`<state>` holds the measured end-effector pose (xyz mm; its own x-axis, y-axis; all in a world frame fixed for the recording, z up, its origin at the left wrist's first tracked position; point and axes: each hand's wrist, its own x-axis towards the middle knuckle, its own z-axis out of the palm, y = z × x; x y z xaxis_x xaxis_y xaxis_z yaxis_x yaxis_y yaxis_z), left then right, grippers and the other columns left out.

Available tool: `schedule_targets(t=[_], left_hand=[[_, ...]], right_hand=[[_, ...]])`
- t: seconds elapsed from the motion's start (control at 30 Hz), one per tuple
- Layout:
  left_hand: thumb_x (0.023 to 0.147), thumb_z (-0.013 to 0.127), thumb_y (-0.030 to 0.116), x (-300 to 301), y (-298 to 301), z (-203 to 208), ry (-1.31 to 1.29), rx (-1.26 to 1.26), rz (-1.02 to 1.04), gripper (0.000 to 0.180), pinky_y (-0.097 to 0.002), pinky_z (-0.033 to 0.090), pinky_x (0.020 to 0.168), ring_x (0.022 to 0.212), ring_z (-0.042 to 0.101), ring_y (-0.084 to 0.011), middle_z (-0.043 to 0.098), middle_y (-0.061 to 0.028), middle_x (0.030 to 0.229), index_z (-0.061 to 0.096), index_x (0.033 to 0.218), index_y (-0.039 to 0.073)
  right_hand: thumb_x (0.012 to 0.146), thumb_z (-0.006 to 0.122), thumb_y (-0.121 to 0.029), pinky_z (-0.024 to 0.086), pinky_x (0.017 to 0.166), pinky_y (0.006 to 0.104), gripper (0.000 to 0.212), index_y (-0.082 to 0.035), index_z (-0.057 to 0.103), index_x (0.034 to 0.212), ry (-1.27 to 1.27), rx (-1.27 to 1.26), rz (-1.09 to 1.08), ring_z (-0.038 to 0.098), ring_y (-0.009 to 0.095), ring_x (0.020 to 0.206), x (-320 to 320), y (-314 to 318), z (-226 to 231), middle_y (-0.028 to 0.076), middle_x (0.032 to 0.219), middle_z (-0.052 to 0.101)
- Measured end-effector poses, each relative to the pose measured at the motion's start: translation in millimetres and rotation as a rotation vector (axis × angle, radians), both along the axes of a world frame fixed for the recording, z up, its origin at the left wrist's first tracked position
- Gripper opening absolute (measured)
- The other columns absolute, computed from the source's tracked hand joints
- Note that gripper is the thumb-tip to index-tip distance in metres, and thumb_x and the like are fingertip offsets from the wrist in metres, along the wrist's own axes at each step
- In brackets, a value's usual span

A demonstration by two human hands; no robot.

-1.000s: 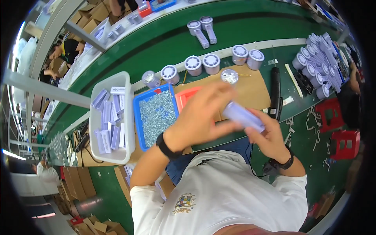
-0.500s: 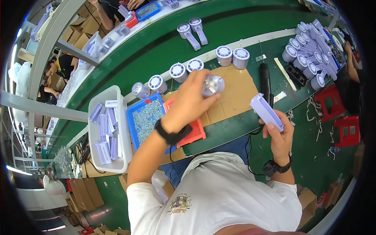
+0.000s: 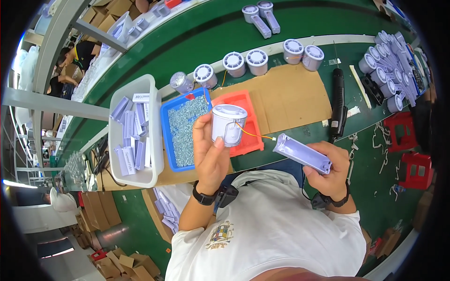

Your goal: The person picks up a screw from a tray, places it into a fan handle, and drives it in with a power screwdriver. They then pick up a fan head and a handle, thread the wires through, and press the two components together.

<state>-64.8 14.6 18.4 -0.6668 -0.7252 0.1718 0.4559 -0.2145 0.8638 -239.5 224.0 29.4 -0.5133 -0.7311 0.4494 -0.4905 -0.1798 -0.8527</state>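
My left hand (image 3: 212,161) is closed round a lavender round fan head (image 3: 228,125), held upright in front of the red tray (image 3: 251,131). From its side comes a thin yellow and red wire (image 3: 255,135) with a small white plug at its end. That plug sits close to the open end of a hollow lavender handle half (image 3: 303,155), which lies tilted with its inside facing up. Fingers and thumb of my right hand (image 3: 332,171) grip the handle half by its far right end. The two parts are apart.
A blue tray of small screws (image 3: 165,126) stands beside a white bin (image 3: 157,161) of handle pieces. Several fan heads (image 3: 257,61) line the back of the cardboard (image 3: 295,98). A black electric screwdriver (image 3: 338,100) lies to the right, near piled fans (image 3: 384,70).
My left hand has lifted a fan head off the cardboard and brought it nearer to me. The right hand has turned the handle half hollow side up and moved it slightly left.
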Motion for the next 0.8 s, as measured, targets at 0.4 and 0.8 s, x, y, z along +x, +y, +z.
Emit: schedule_targets(t=[0.4, 0.8], left_hand=[[0.091, 0.056, 0.009, 6.9, 1.2, -6.1, -0.037, -0.116, -0.002, 0.07, -0.0475, 0.03, 0.12, 0.148, 0.034, -0.0311, 0.03, -0.0208, 0.16, 0.028, 0.155, 0.004], [0.089, 0.073, 0.015, -0.1, 16.2, -25.8, 0.11, -0.27, -0.021, 0.06, -0.0466, 0.045, 0.108, 0.128, 0.052, -0.0317, 0.032, -0.022, 0.151, 0.041, 0.139, 0.015]], right_hand=[[0.069, 0.077, -0.006, 0.051, 0.056, 0.0273, 0.034, 0.005, 0.07, 0.101, 0.005, 0.059, 0.063, 0.068, 0.018, 0.062, 11.0, -16.2, 10.1, 0.012, 0.08, 0.072], [0.067, 0.082, -0.012, 0.05, 0.054, 0.0258, 0.036, 0.006, 0.068, 0.095, 0.034, 0.086, 0.061, 0.067, 0.015, 0.056, 40.0, -32.7, 18.5, 0.01, 0.071, 0.07]])
